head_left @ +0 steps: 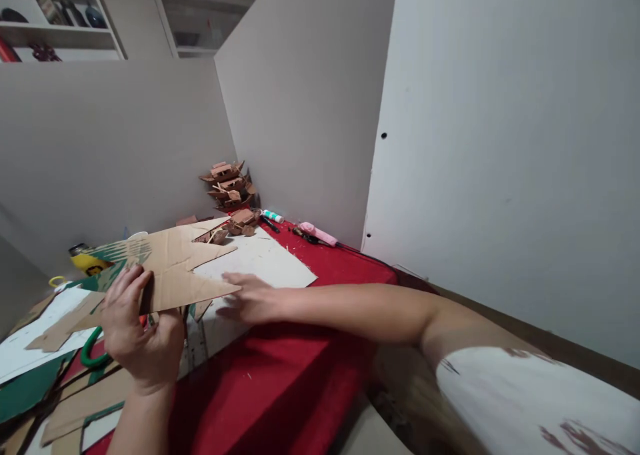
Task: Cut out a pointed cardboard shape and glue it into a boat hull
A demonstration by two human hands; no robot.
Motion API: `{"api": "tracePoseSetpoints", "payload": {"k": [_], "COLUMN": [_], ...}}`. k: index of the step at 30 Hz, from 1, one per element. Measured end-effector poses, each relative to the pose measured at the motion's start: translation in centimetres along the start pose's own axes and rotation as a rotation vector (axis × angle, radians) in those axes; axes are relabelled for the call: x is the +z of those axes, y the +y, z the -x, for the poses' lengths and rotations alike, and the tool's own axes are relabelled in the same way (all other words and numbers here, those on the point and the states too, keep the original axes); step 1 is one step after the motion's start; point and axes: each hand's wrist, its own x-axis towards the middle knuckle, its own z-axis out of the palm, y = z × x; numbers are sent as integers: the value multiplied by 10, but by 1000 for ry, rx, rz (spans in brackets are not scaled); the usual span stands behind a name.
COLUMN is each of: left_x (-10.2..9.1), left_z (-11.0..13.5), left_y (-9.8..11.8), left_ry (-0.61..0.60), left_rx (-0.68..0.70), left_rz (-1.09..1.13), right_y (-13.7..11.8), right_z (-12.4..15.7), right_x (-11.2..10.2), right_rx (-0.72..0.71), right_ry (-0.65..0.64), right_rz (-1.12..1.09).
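Note:
My left hand (pixel 143 335) is closed on a cut sheet of brown cardboard (pixel 175 265) and holds it raised over the table. Long pointed prongs stick out of the sheet's right side, and green print shows at its left end. My right hand (pixel 250 299) reaches in from the right, low over a white sheet (pixel 270 258), with its fingers stretched out. The lowest prong covers part of those fingers. I cannot tell whether they touch the sheet. Under my left hand lie green-handled scissors (pixel 93 348), their blades hidden.
Small brown model boats (pixel 230 188) stand stacked in the far corner. A glue stick (pixel 273 216) and a pink glue gun (pixel 319 233) with a cord lie along the right panel (pixel 500 141). Cardboard scraps (pixel 85 401) cover the left of the red tablecloth (pixel 260 388), near a yellow bottle (pixel 89 261).

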Motion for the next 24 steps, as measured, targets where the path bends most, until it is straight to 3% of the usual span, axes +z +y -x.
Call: {"api": "tracePoseSetpoints", "payload": {"k": [5,7,10,13,18,24], "left_x": [4,5,7,9,10,13], "left_z": [0,0,3,8,12,13], "left_y": [4,7,8,6,-3,-2], "left_ry": [16,1,-31,-63,-79,-109], "left_rx": [-72,-105,-114,-100,-137,-145], "left_rz": [66,85,105,105,63,70], "right_y": [92,125,153,159,149,147], "right_z": [49,68,85,87,90,106], "right_x": [-71,-91,-100,-94,-88,-84], "right_rx": [417,549,668,719,749,833], "right_ry": [318,356,353,361,389,290], "right_rz": [148,212,301,367,436,441]}}
